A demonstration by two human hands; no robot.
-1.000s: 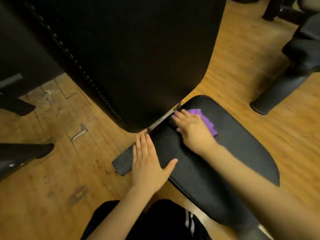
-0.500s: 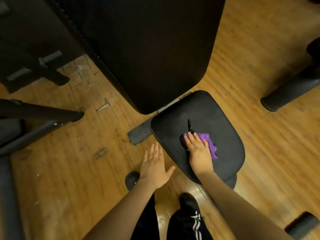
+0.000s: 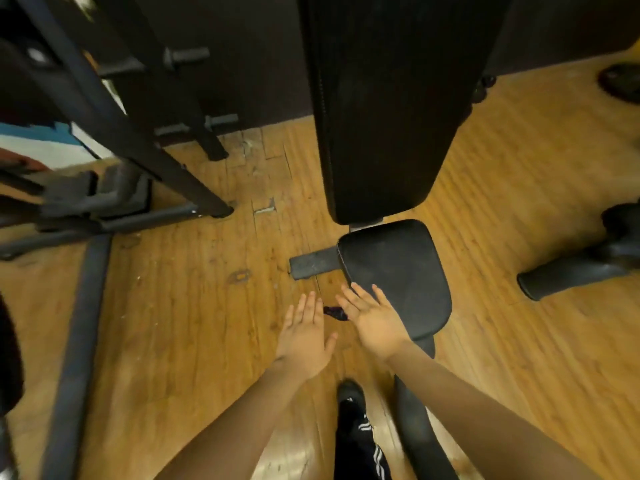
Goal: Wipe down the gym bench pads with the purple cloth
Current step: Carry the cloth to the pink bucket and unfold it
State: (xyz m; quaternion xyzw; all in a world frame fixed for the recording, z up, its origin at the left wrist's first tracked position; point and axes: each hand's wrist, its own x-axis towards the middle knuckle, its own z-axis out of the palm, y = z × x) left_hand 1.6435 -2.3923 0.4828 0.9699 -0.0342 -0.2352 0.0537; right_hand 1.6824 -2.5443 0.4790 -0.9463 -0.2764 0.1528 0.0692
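The black seat pad (image 3: pixel 408 271) lies low in the middle of the view, with the long black backrest pad (image 3: pixel 388 116) rising behind it. My right hand (image 3: pixel 372 317) is flat with straight fingers over the seat pad's near left edge. A small dark bit of the purple cloth (image 3: pixel 334 312) shows by that hand's thumb; the rest is hidden, and I cannot tell whether the hand holds it. Left of the seat, my left hand (image 3: pixel 304 336) hovers over the wooden floor, fingers straight and holding nothing.
A black rack frame (image 3: pixel 138 140) and its floor bars fill the left. The bench's cross foot (image 3: pixel 311 266) sticks out left of the seat. A padded roller (image 3: pixel 568 271) lies to the right. My shoe (image 3: pixel 349 396) and the bench's base beam (image 3: pixel 415 427) are below.
The view has pulled back from the bench. My right hand slid from the middle of the seat to its near left edge, and the cloth is now mostly hidden. My left hand stays off the pad.
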